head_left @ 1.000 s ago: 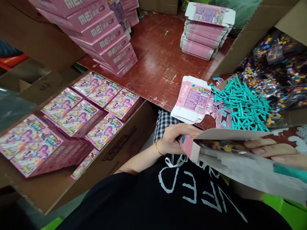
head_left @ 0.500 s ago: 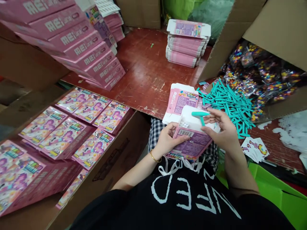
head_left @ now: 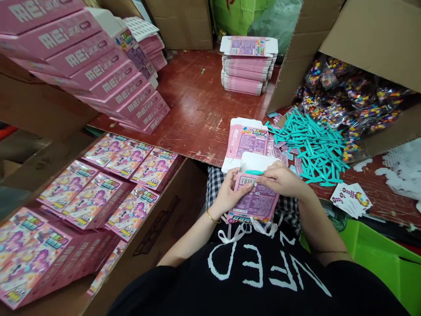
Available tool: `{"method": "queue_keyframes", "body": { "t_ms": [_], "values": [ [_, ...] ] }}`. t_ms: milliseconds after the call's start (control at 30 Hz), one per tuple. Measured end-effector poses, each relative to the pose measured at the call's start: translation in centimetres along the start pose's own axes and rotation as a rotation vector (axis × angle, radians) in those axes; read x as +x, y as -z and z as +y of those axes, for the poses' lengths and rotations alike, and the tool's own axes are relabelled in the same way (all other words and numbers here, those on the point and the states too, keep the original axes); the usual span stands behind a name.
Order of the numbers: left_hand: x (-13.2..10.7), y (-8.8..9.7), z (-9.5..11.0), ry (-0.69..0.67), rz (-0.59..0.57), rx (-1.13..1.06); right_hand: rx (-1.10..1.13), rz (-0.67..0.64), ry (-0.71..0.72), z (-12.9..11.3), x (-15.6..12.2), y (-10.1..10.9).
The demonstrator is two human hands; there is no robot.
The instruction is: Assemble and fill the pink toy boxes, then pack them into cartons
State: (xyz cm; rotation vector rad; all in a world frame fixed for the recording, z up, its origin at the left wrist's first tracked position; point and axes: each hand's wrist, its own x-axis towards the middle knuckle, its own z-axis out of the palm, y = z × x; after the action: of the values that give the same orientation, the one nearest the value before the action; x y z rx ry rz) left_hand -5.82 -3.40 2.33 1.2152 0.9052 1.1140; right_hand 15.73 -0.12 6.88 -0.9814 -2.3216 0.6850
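Observation:
An open pink and purple cardboard box with a barcode is tilted in front of my chest, its white flap raised. My left hand grips the box's left side, thumb across the front near the barcode. At the box's mouth, my right hand is closed around the end of a teal plastic stick, with its thumb against the front panel. Its fingertips are partly hidden inside the opening. Just beyond lies a flattened pink carton. A heap of teal sticks is to the right.
Stacked pink boxes lean at the left, above a large carton of finished-looking boxes. Flat cartons are piled at the back. Bagged colourful beads fill a box at right, with pattern cards nearby.
My right hand has moved left and down to the box's mouth, bringing teal sticks to the opening; one still shows there. My left hand keeps its hold on the box.

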Motion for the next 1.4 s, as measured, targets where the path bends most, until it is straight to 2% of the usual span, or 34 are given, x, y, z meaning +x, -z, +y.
{"method": "queue_keyframes", "body": {
  "t_ms": [33, 133, 167, 200, 333, 367, 400, 433, 500, 567, 600, 667, 767, 833, 933, 1000, 1100, 1167, 1267, 1400],
  "values": [
    [0.0, 0.0, -0.1, -0.028, -0.004, 0.030, -0.008, 0.017, -0.030, -0.1, 0.2, -0.1],
    [-0.1, 0.2, -0.2, -0.087, -0.012, 0.116, 0.069, 0.256, -0.120, -0.7, 0.9, -0.2],
    [-0.2, 0.3, -0.2, -0.097, -0.013, 0.147, 0.112, 0.278, -0.130, -0.9, 1.3, -0.2],
    [-0.2, 0.3, -0.2, -0.108, -0.008, 0.183, 0.153, 0.236, -0.124, -1.2, 1.7, -0.2],
    [-0.2, 0.5, -0.2, -0.182, 0.033, 0.292, 0.244, -0.234, -0.003, -1.9, 3.6, 0.7],
    [-0.1, 0.6, -0.2, -0.205, 0.033, 0.285, 0.247, -0.283, 0.019, -1.9, 3.7, 1.0],
    [0.0, 0.7, -0.2, -0.225, 0.034, 0.272, 0.241, -0.269, 0.023, -1.8, 3.7, 1.3],
    [0.1, 0.9, -0.3, -0.238, 0.042, 0.260, 0.230, -0.189, 0.006, -1.6, 3.4, 1.3],
    [0.4, 1.5, -0.5, -0.221, 0.088, 0.258, 0.211, 0.100, -0.083, -0.7, 2.1, 0.7],
    [0.7, 2.1, -0.9, -0.142, 0.143, 0.262, 0.280, 0.368, -0.175, 0.5, 0.4, -1.1],
    [1.0, 2.4, -1.1, -0.106, 0.164, 0.255, 0.361, 0.433, -0.210, 1.1, -0.4, -2.4],
    [1.7, 2.6, -1.5, -0.086, 0.178, 0.220, 0.550, 0.451, -0.263, 2.0, -1.6, -5.2],
    [2.8, 2.5, -1.8, -0.161, 0.190, 0.074, 0.685, 0.500, -0.302, 2.4, -2.1, -8.7],
    [3.3, 2.3, -1.8, -0.192, 0.220, -0.030, 0.695, 0.633, -0.295, 2.1, -1.7, -9.7],
    [3.5, 2.2, -1.5, -0.176, 0.225, -0.018, 0.697, 0.749, -0.232, 1.5, -0.8, -9.2],
    [3.3, 2.3, -1.2, -0.127, 0.168, 0.029, 0.610, 0.708, -0.161, 1.2, -0.5, -8.1],
    [2.9, 2.1, -0.7, -0.065, 0.086, 0.023, 0.457, 0.567, -0.105, 0.7, -0.1, -6.0],
    [2.8, 1.7, -0.4, -0.054, 0.099, -0.005, 0.453, 0.477, -0.156, 0.6, 0.1, -4.9],
    [2.7, 1.1, 0.0, -0.051, 0.190, -0.068, 0.504, 0.395, -0.291, 0.9, 0.6, -3.7],
    [2.6, 1.1, -0.2, -0.082, 0.217, 0.101, 0.581, 0.235, -0.335, 2.3, 0.6, -2.5]
  ]
}}
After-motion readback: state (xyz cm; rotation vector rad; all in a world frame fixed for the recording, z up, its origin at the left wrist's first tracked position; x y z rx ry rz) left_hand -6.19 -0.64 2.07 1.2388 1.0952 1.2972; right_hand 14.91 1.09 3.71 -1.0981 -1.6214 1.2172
